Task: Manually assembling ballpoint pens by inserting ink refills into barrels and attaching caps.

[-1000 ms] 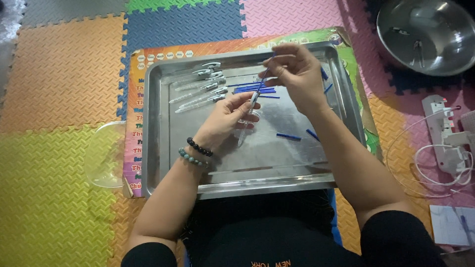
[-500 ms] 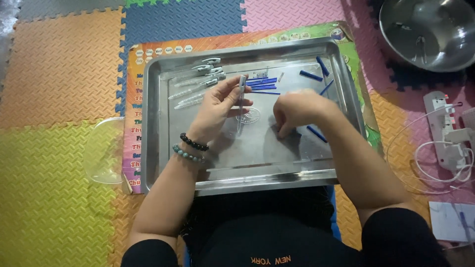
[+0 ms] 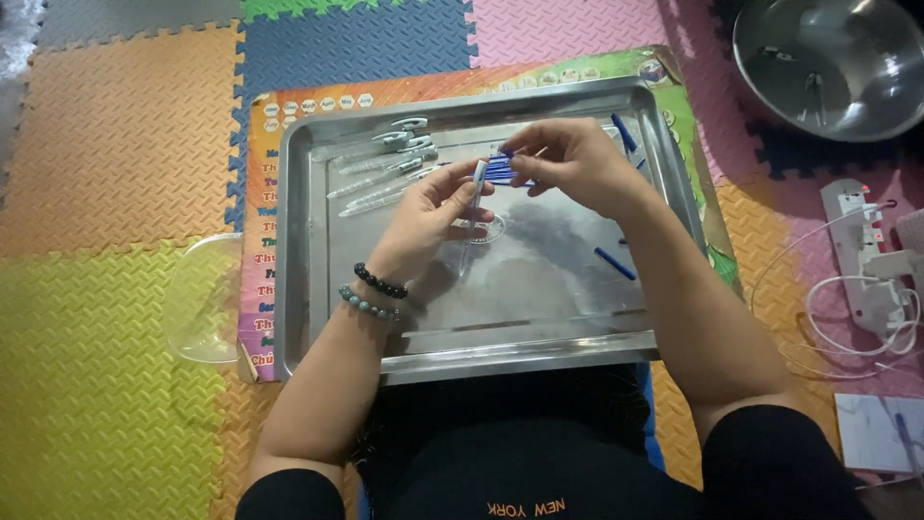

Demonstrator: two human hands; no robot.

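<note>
two hands over the steel tray (image 3: 308,289) right now. the left hand (image 3: 433,207) is closed around a clear pen barrel (image 3: 474,202), pinched near its top end; the barrel's long axis runs nearly up and down in the head view, top end toward the far rim, lower end pointing back at the person. the right hand (image 3: 577,164) sits just beside it, fingertips curled shut at the bunch of blue refills (image 3: 500,171); whether it actually grips one i cannot tell. those refills lie roughly crosswise, too tightly bunched to count.

further out on the tray: about five finished clear pens (image 3: 385,169) lie side by side at the far left, tips angled toward the near left. two loose blue pieces show, one (image 3: 613,263) near the right forearm, one (image 3: 624,133) by the far right rim.

under the tray lies a colourful printed poster (image 3: 258,250), rectangular, orange edge on the left, green on the right. one clear plastic lid (image 3: 197,299) rests left of it on the foam floor mat (image 3: 106,173). one steel bowl (image 3: 828,63) sits top right, one white power strip (image 3: 861,241) below it.
</note>
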